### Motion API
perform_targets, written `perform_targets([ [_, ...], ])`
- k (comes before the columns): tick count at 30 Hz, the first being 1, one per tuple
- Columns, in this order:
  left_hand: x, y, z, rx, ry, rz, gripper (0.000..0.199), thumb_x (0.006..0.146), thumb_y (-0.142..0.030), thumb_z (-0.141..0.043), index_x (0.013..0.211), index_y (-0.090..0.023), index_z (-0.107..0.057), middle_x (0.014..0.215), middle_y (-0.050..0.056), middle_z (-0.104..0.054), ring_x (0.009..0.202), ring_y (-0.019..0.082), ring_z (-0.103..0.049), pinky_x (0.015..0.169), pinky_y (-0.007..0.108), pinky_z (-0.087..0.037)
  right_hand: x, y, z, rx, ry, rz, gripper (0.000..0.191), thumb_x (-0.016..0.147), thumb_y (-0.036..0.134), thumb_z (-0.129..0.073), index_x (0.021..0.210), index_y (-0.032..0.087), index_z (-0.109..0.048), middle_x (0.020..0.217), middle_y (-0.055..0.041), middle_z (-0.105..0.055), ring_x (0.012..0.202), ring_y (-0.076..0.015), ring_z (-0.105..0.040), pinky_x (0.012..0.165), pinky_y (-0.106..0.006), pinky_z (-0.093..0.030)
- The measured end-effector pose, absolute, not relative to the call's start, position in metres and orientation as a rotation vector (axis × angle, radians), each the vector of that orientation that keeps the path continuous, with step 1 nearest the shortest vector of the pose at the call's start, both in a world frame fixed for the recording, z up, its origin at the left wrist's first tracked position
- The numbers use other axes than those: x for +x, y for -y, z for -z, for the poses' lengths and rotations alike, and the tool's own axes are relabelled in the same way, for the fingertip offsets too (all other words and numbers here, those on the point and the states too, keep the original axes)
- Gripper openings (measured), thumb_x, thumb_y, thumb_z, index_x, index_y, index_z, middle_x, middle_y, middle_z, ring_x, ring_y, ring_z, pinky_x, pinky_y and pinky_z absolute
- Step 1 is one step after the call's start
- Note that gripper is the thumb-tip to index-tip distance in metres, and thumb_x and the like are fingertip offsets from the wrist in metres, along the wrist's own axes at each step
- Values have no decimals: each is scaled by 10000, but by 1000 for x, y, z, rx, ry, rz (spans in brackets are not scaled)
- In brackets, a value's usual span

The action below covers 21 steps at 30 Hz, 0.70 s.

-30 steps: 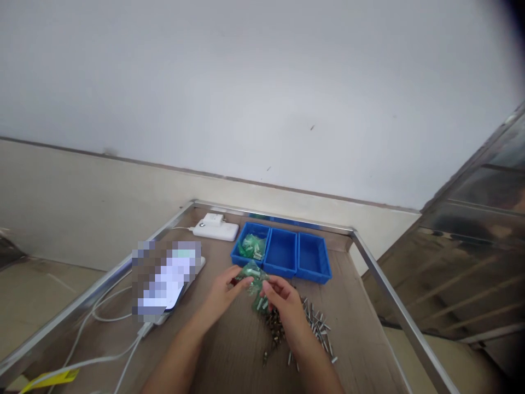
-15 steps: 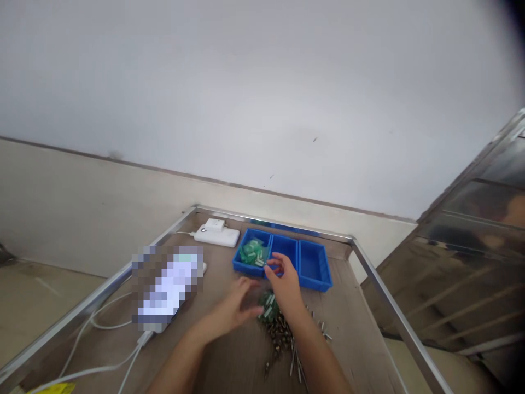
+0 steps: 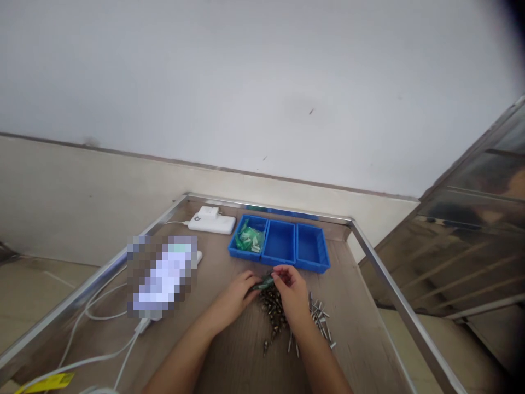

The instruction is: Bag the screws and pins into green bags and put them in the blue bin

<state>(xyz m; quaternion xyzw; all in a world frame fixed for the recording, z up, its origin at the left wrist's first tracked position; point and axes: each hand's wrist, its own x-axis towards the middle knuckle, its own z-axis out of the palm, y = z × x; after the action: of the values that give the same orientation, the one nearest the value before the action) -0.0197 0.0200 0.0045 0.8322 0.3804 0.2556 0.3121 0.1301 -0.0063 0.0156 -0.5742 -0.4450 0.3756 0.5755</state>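
Observation:
A dark green plastic bag (image 3: pixel 264 282) is held between my two hands, just in front of the blue bins. My left hand (image 3: pixel 241 290) pinches its left end, and my right hand (image 3: pixel 290 287) grips the right end. Beneath and around my right hand lies a pile of brownish metal parts (image 3: pixel 274 314), with silvery pins (image 3: pixel 322 320) scattered to its right. The left blue bin (image 3: pixel 238 253) contains a green bag with small pale pieces (image 3: pixel 251 239). Nothing shows inside the middle blue bin (image 3: pixel 279 241) or the right blue bin (image 3: pixel 311 246).
A white power bank (image 3: pixel 213 223) with a charger on it sits at the back left. A lit, pixelated phone (image 3: pixel 166 279) stands at the left, with white cables (image 3: pixel 102 369) near it. A metal rail (image 3: pixel 402 295) edges the wooden tabletop (image 3: pixel 348 328).
Both hands have closed on the green bag, which lay on the pile before. My right hand has drawn back from the left and middle bins. The view has shifted slightly.

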Motion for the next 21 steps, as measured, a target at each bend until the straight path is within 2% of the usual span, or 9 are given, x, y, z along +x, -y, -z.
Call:
perform_targets([
  [3,-23,-23,-13,2155,-1076,-762,184,796,-248,-407,781,-169,-573,751,34,-542,733,160,-508,683,274,-405,133,6,-15,-1357,1021,-855,143,642,250,-549,758,167,-562,693,-14,-573,605,-130,-491,583,-247,-385],
  [7,-25,-23,-27,1973,-1176,-910,260,776,-338,-431,597,-165,-508,562,-21,-462,568,126,-452,538,226,-382,137,5,-15,-1384,1020,-829,193,648,277,-547,802,165,-580,731,-26,-589,607,-129,-486,579,-250,-385],
  [12,-23,-21,-32,1780,-1129,-875,258,769,-347,-436,625,-153,-527,510,-35,-468,491,101,-441,475,201,-374,132,8,-20,-1333,1072,-934,285,634,287,-568,895,176,-592,788,-36,-615,612,-131,-498,566,-252,-392],
  [14,-23,-21,-31,1781,-1089,-871,213,764,-325,-452,727,-150,-569,570,-17,-521,538,112,-481,518,218,-409,131,11,-24,-1326,1113,-950,264,631,253,-567,882,179,-606,774,-30,-620,602,-128,-498,562,-251,-393],
  [17,-26,-23,-33,1863,-1001,-934,193,754,-260,-482,880,-167,-596,822,44,-580,782,156,-532,711,284,-435,130,14,-31,-1328,1165,-944,210,626,183,-547,819,190,-631,774,-20,-628,615,-129,-509,584,-258,-399],
  [19,-29,-23,-36,1924,-936,-972,195,759,-223,-477,895,-183,-611,950,63,-555,917,173,-504,820,318,-397,130,15,-32,-1311,1182,-928,208,612,138,-535,780,202,-640,848,-20,-631,694,-142,-532,618,-264,-405],
  [21,-30,-22,-39,1945,-906,-998,190,766,-212,-471,878,-194,-624,968,62,-545,941,172,-500,851,325,-386,130,14,-31,-1293,1181,-909,226,601,107,-522,759,211,-644,922,-18,-623,793,-158,-540,653,-270,-407],
])
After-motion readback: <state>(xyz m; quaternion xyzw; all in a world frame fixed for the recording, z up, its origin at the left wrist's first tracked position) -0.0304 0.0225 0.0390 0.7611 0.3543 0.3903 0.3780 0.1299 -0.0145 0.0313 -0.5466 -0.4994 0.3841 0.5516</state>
